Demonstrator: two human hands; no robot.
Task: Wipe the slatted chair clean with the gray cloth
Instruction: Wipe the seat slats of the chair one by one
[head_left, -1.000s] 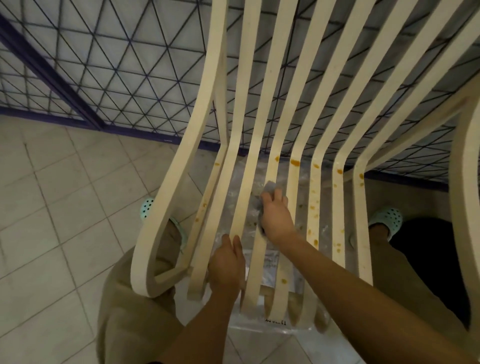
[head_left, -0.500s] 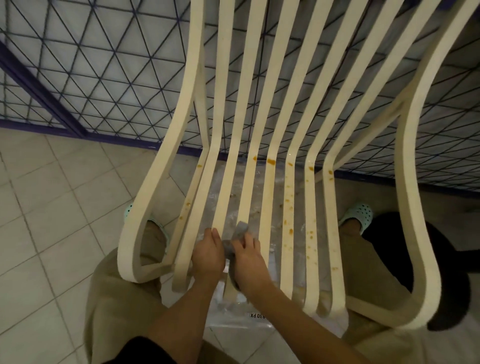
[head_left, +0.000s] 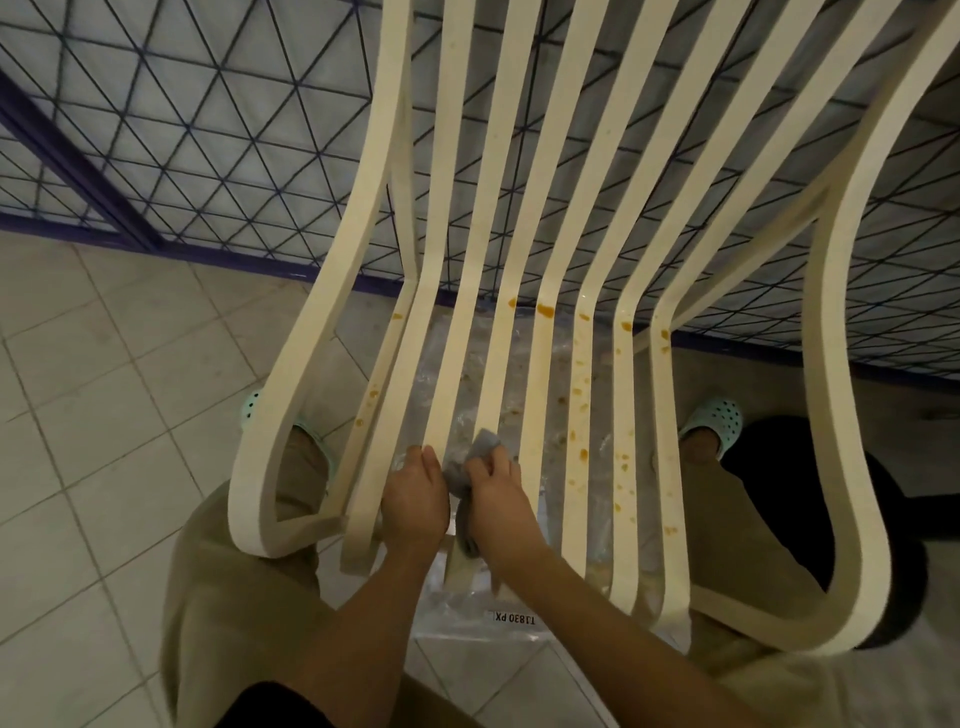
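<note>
The cream slatted chair (head_left: 535, 384) fills the head view, its seat slats running toward me and bending up into the back. Orange-brown stains dot the middle and right slats and the bend. My right hand (head_left: 496, 499) is closed on the gray cloth (head_left: 483, 447), pressing it on a slat near the seat's front. Right beside it, my left hand (head_left: 415, 499) grips the neighbouring slat, thumb touching the cloth's edge.
A clear plastic sheet (head_left: 467, 613) with a printed label lies on the tiled floor (head_left: 104, 415) under the seat. A blue-framed mesh fence (head_left: 208, 130) stands behind the chair. My legs and mint clogs (head_left: 719, 415) straddle the seat.
My right hand slid the cloth down the slat toward the seat's front, ending next to my left hand. The view shifted, showing more of the chair's right arm.
</note>
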